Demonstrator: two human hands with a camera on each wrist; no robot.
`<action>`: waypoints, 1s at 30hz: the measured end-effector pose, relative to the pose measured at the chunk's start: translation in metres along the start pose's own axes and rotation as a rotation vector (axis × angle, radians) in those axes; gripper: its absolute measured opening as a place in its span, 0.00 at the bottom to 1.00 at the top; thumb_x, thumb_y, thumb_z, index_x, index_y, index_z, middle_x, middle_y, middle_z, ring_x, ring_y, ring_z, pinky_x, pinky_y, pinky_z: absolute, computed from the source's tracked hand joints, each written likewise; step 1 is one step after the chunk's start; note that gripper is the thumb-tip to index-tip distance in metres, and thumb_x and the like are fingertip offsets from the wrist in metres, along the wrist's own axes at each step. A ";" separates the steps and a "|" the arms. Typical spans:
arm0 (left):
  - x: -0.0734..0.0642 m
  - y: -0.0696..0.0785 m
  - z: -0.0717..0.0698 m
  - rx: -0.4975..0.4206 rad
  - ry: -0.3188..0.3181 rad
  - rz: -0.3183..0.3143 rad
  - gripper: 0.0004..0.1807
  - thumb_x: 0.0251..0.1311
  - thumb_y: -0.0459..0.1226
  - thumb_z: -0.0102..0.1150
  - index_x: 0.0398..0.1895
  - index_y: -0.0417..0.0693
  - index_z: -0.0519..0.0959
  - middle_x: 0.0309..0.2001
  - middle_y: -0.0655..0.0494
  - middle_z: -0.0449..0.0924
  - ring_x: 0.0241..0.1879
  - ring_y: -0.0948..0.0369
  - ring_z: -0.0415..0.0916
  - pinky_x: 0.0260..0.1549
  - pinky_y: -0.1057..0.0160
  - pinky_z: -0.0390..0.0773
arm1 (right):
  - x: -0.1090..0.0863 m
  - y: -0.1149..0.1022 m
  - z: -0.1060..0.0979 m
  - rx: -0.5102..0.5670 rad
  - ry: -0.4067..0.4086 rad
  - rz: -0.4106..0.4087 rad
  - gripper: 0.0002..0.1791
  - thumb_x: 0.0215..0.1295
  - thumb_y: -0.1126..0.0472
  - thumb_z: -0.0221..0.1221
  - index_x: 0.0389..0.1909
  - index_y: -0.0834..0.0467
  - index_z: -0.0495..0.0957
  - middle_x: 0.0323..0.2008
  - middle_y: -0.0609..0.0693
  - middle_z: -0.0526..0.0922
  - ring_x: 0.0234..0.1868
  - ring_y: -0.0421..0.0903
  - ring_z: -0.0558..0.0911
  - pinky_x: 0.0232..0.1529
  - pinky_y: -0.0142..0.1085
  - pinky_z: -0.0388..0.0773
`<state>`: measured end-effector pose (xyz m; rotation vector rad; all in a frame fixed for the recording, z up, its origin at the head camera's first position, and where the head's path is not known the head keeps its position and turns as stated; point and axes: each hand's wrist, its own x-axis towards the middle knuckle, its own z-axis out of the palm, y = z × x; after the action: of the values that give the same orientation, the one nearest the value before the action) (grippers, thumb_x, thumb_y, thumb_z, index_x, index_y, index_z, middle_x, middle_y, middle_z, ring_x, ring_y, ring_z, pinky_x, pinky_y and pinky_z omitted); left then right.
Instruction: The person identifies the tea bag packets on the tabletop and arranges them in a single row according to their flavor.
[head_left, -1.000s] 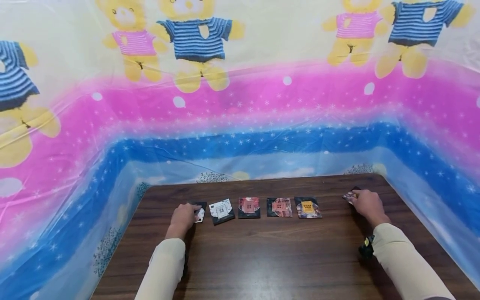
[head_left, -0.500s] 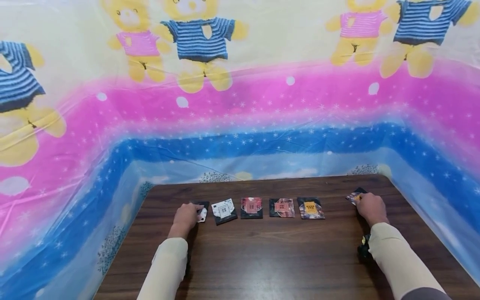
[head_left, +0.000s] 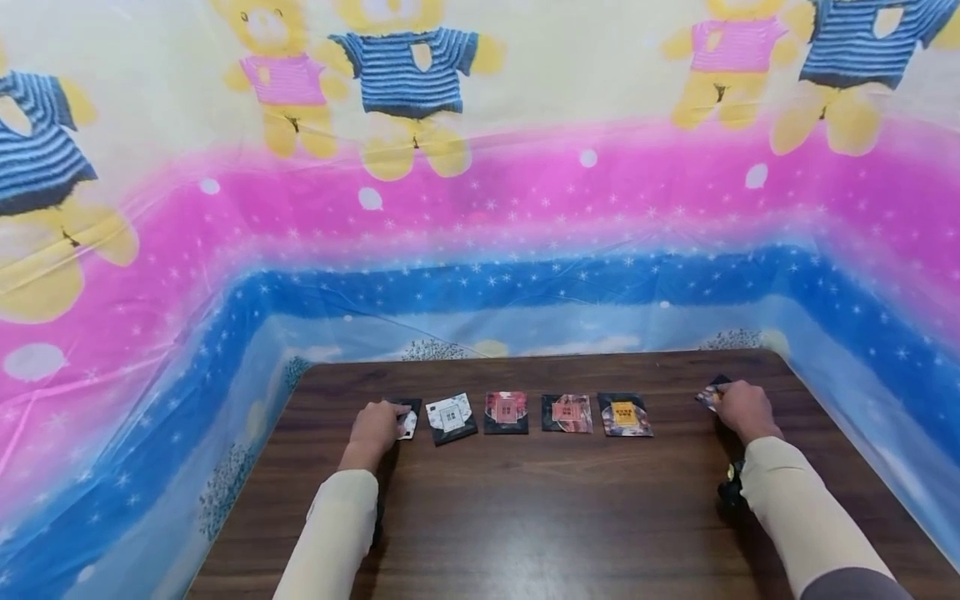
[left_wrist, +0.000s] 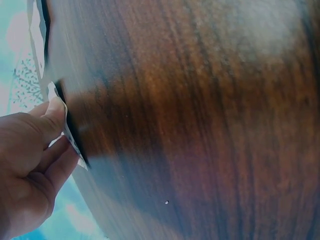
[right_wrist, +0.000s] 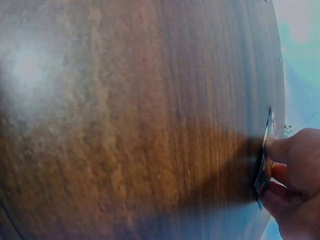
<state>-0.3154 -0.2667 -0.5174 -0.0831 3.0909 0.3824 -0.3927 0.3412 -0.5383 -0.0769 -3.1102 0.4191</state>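
Several small picture cards lie in a row on the dark wooden table. My left hand pinches the leftmost card by its edge; in the left wrist view the thumb and fingers grip that card edge-on. Beside it lie a white card, a red card, a pink card and a yellow card. My right hand pinches a separate card near the table's far right corner. The right wrist view shows that hand on the tilted card.
A plastic sheet printed with teddy bears and pink and blue bands walls in the table at the back and both sides. The table's wood grain fills both wrist views. A dark wrist strap sits on my right sleeve.
Both hands stay where they were, each still holding its card. Only the head view has drifted slightly.
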 end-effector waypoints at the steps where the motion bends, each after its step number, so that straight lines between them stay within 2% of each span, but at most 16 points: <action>1: 0.000 0.001 -0.001 -0.001 0.003 0.001 0.22 0.67 0.35 0.65 0.64 0.52 0.81 0.60 0.33 0.80 0.42 0.43 0.84 0.37 0.50 0.83 | 0.000 0.000 -0.001 0.007 -0.002 0.005 0.23 0.72 0.61 0.56 0.60 0.73 0.76 0.50 0.77 0.80 0.44 0.72 0.80 0.45 0.60 0.78; 7: 0.003 0.003 -0.003 0.010 0.004 0.004 0.22 0.67 0.35 0.64 0.65 0.52 0.81 0.63 0.32 0.77 0.44 0.42 0.84 0.38 0.50 0.83 | -0.001 -0.001 -0.006 0.002 0.029 0.005 0.21 0.74 0.59 0.56 0.58 0.71 0.79 0.51 0.76 0.81 0.47 0.75 0.79 0.48 0.62 0.76; 10: 0.003 0.004 -0.004 0.011 0.002 0.000 0.22 0.67 0.36 0.65 0.65 0.52 0.81 0.63 0.31 0.77 0.43 0.42 0.84 0.37 0.50 0.82 | -0.003 -0.003 -0.008 -0.003 0.039 -0.015 0.19 0.73 0.60 0.57 0.55 0.71 0.81 0.49 0.75 0.82 0.46 0.74 0.80 0.47 0.62 0.77; 16: 0.003 0.004 -0.006 0.007 0.002 -0.008 0.23 0.65 0.36 0.67 0.64 0.52 0.81 0.58 0.32 0.81 0.46 0.42 0.84 0.43 0.46 0.83 | -0.003 -0.005 -0.009 0.029 0.010 -0.026 0.21 0.73 0.61 0.58 0.59 0.72 0.78 0.53 0.76 0.81 0.50 0.74 0.79 0.52 0.63 0.75; 23: 0.005 0.002 -0.002 0.023 -0.008 -0.006 0.23 0.66 0.36 0.66 0.65 0.53 0.81 0.61 0.33 0.79 0.49 0.40 0.84 0.48 0.44 0.82 | -0.008 -0.008 -0.002 0.044 0.023 -0.089 0.21 0.70 0.63 0.61 0.57 0.72 0.79 0.53 0.76 0.81 0.52 0.75 0.78 0.53 0.64 0.75; 30: 0.002 0.000 0.001 0.034 0.005 0.000 0.23 0.65 0.36 0.67 0.63 0.53 0.82 0.58 0.33 0.82 0.46 0.41 0.84 0.44 0.46 0.83 | -0.009 -0.010 0.005 0.051 -0.002 -0.136 0.21 0.71 0.62 0.61 0.61 0.66 0.79 0.58 0.76 0.77 0.57 0.76 0.75 0.57 0.64 0.74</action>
<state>-0.3176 -0.2664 -0.5184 -0.0835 3.1007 0.3297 -0.3841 0.3298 -0.5400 0.1341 -3.0791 0.4946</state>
